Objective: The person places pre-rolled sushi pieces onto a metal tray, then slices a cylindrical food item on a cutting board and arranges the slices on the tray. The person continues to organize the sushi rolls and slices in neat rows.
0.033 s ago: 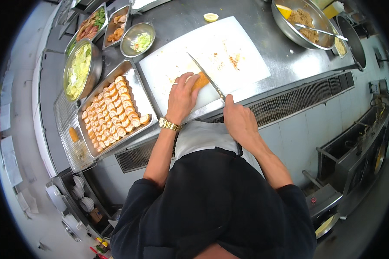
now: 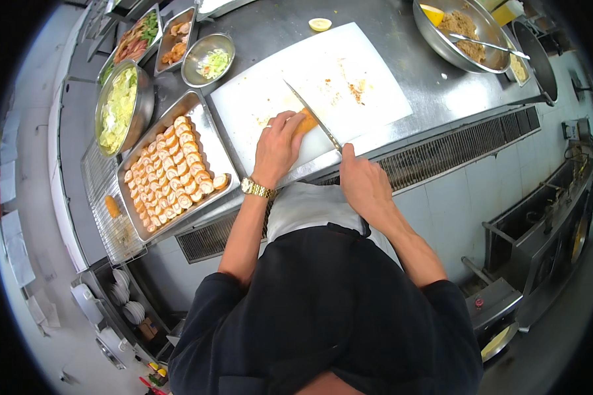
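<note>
While the left hand [image 2: 278, 146] presses flat on an orange roll [image 2: 305, 123], fingers curled over its near end, the right hand [image 2: 361, 181] is closed around the handle of a long knife [image 2: 313, 116]. Blade runs diagonally far-left from the grip, edge resting against the roll's right side. Roll sits on the white cutting board [image 2: 362, 59], near its near edge, centre of the steel counter [image 2: 402, 99]. Gold wristwatch [image 2: 257, 189] on the left wrist.

Left of the board: steel tray [image 2: 207, 131] packed with rows of sliced orange roll pieces [image 2: 171, 168], touching each other. Further left, round bowl of shredded lettuce [image 2: 117, 105]. Far-left: small bowl of chopped greens [image 2: 209, 60], two rectangular pans of mixed ingredients. Lemon half [image 2: 320, 24] just beyond the board's far edge. Far-right: large steel bowl [image 2: 464, 33] with brown filling and a utensil lying across it.
</note>
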